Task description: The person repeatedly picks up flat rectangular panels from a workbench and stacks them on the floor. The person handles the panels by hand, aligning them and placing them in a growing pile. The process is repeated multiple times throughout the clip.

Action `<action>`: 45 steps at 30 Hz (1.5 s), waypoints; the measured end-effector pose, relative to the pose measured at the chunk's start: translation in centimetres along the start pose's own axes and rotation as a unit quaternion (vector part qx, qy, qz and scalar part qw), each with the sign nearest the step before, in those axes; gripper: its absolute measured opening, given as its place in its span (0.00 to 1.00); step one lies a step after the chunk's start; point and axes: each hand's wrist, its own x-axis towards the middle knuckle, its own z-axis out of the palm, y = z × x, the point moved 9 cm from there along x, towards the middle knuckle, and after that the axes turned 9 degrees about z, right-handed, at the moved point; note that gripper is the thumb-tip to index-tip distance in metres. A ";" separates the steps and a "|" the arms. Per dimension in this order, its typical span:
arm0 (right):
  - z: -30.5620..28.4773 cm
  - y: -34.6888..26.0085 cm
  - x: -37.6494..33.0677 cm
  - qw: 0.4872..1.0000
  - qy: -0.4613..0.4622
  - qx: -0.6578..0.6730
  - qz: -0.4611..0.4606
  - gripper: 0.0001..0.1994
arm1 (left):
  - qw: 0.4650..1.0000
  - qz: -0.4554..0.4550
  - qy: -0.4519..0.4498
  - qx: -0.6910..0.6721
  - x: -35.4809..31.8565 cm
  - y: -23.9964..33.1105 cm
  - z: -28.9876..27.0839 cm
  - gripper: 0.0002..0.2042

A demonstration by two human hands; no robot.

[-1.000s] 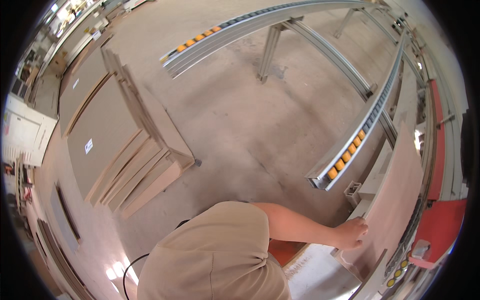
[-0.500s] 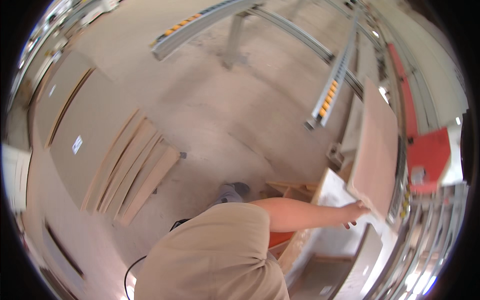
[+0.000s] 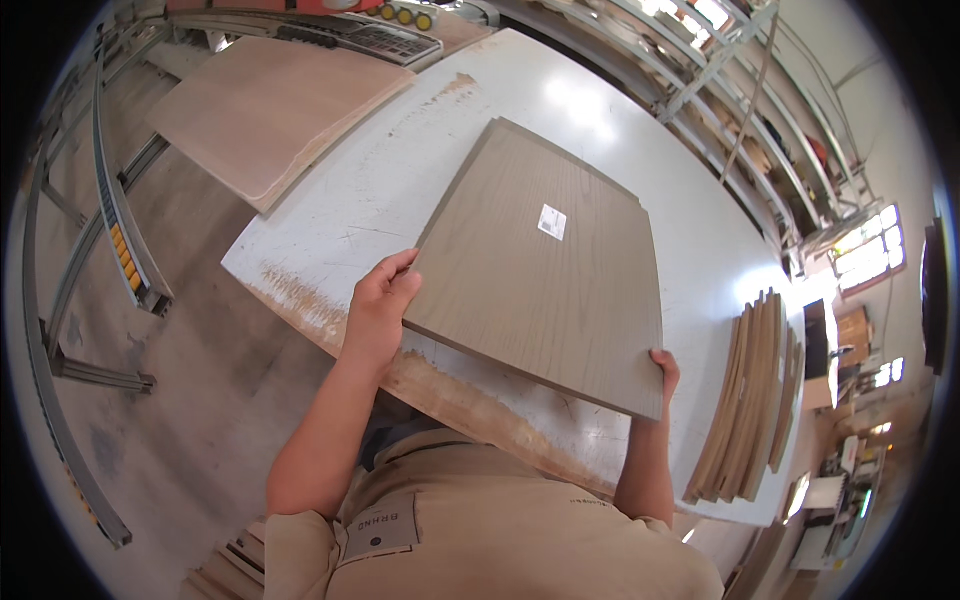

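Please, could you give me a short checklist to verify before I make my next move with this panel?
1. Left hand on the grey-brown panel: ok, at its left edge.
2. Right hand on the panel: ok, at its right edge, close to the near corner.
3. White label facing up: ok.
4. Panel apart from the boards on the right: ok, white table shows between.
5. Table's near edge unworn: not ok, brown patches show.
6. Fingers beneath the panel: cannot tell, hidden.
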 end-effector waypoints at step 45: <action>15.9 -9.3 22.0 0.584 0.136 -0.756 -0.263 0.25 | 0.897 -0.289 0.218 -0.254 -16.4 -13.0 4.8 0.22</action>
